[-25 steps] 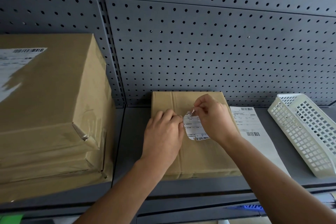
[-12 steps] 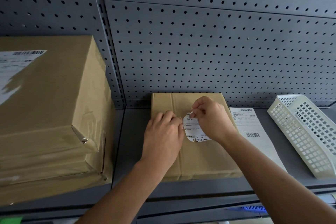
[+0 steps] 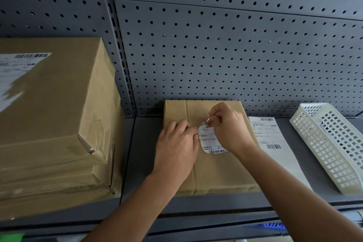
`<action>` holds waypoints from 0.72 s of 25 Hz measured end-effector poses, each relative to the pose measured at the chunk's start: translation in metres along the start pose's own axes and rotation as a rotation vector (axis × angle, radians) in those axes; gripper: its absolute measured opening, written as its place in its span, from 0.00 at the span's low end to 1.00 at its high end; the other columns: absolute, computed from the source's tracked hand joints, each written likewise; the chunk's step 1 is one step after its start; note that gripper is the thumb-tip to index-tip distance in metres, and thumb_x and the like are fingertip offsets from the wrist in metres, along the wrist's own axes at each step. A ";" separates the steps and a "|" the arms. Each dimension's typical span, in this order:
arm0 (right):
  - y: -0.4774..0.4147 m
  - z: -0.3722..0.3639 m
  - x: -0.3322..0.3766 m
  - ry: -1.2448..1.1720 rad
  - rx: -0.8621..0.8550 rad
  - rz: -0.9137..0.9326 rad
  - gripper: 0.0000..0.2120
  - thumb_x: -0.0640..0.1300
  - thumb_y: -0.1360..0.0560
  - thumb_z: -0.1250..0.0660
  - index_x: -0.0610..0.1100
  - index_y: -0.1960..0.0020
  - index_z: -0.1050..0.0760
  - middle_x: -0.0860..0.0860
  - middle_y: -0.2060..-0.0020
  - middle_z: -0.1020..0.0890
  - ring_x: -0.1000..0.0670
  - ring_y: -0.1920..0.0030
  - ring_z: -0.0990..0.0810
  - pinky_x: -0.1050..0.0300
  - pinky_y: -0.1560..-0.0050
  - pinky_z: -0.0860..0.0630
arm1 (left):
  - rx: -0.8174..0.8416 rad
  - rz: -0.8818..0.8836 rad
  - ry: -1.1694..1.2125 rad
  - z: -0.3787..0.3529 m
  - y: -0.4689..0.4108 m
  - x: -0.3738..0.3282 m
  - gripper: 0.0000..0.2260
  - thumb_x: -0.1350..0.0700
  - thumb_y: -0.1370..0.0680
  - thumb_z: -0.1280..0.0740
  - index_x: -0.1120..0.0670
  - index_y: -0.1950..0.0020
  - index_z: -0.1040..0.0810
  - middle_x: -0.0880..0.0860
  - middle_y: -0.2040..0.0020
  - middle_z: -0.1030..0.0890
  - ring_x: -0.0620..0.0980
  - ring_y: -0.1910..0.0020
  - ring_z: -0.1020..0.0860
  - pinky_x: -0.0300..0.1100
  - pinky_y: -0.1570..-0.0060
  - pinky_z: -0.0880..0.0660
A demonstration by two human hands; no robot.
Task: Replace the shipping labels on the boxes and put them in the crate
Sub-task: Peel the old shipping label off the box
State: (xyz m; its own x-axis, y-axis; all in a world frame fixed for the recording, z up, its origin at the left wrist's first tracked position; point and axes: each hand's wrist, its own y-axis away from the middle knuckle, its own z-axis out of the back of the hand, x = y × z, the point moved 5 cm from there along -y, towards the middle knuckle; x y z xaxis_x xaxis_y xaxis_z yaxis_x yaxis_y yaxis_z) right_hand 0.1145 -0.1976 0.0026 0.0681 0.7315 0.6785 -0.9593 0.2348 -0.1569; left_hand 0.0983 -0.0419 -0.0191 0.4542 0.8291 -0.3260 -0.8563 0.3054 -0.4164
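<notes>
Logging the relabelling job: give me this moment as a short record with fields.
Small box: on shelf, centre
Old label: on small box, top corner lifted
Right hand: pinches that corner
Left hand: rests on small box beside label
New label sheet: on shelf, right of small box
White crate: on shelf, far right
Large box: left, bears torn label

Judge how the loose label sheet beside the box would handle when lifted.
The sheet is thin paper lying flat, so likely floppy and very light. Flush on the shelf, its edge may be hard to catch.
</notes>
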 end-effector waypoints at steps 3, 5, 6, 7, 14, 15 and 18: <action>-0.002 0.003 -0.006 -0.077 0.049 -0.079 0.07 0.35 0.21 0.40 0.45 0.51 0.26 0.54 0.62 0.16 0.57 0.56 0.20 0.71 0.64 0.29 | 0.008 0.000 0.008 0.001 0.000 0.000 0.09 0.52 0.21 0.34 0.51 0.46 0.16 0.45 0.51 0.21 0.48 0.51 0.24 0.46 0.53 0.23; -0.004 0.009 -0.009 -0.100 -0.005 -0.093 0.05 0.36 0.21 0.38 0.44 0.50 0.26 0.55 0.61 0.18 0.60 0.57 0.21 0.71 0.62 0.30 | 0.008 0.001 0.013 0.000 0.000 -0.001 0.09 0.52 0.21 0.34 0.50 0.46 0.16 0.45 0.51 0.21 0.48 0.51 0.24 0.46 0.53 0.23; -0.004 0.011 -0.008 -0.083 -0.025 -0.080 0.04 0.36 0.21 0.37 0.43 0.50 0.27 0.55 0.60 0.19 0.60 0.57 0.21 0.72 0.62 0.30 | 0.005 0.003 0.013 0.000 0.000 0.000 0.09 0.52 0.21 0.34 0.50 0.46 0.16 0.45 0.51 0.21 0.48 0.51 0.24 0.46 0.53 0.23; -0.004 0.011 -0.005 -0.048 -0.025 -0.051 0.03 0.36 0.22 0.36 0.42 0.49 0.27 0.55 0.60 0.19 0.59 0.57 0.22 0.73 0.61 0.30 | 0.000 0.006 0.012 0.001 0.000 0.000 0.08 0.52 0.21 0.34 0.50 0.47 0.16 0.45 0.51 0.21 0.48 0.51 0.24 0.46 0.54 0.23; -0.011 -0.005 0.013 0.298 0.136 0.169 0.06 0.35 0.25 0.38 0.42 0.49 0.31 0.45 0.60 0.21 0.42 0.60 0.22 0.45 0.59 0.22 | 0.010 0.015 -0.010 0.000 0.000 0.001 0.09 0.52 0.20 0.35 0.50 0.48 0.16 0.45 0.51 0.21 0.48 0.51 0.24 0.46 0.54 0.24; -0.012 -0.007 0.016 0.346 0.157 0.179 0.08 0.33 0.26 0.39 0.41 0.48 0.31 0.45 0.60 0.21 0.41 0.60 0.22 0.45 0.59 0.22 | 0.010 0.015 -0.013 0.000 0.000 0.001 0.09 0.52 0.20 0.36 0.50 0.48 0.16 0.45 0.51 0.21 0.48 0.52 0.24 0.45 0.54 0.24; -0.014 -0.010 0.024 0.484 0.197 0.172 0.10 0.29 0.26 0.41 0.40 0.47 0.32 0.44 0.60 0.23 0.41 0.61 0.23 0.49 0.62 0.25 | 0.015 0.008 -0.019 -0.001 0.000 0.001 0.10 0.52 0.20 0.37 0.49 0.48 0.16 0.45 0.52 0.21 0.48 0.51 0.24 0.45 0.53 0.24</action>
State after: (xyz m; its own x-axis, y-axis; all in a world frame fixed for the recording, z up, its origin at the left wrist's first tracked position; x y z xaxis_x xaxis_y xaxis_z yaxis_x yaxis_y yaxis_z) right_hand 0.1327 -0.1768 0.0143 -0.0207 0.9706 0.2397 -0.9977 -0.0046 -0.0675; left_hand 0.0991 -0.0419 -0.0200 0.4426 0.8401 -0.3134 -0.8636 0.3054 -0.4010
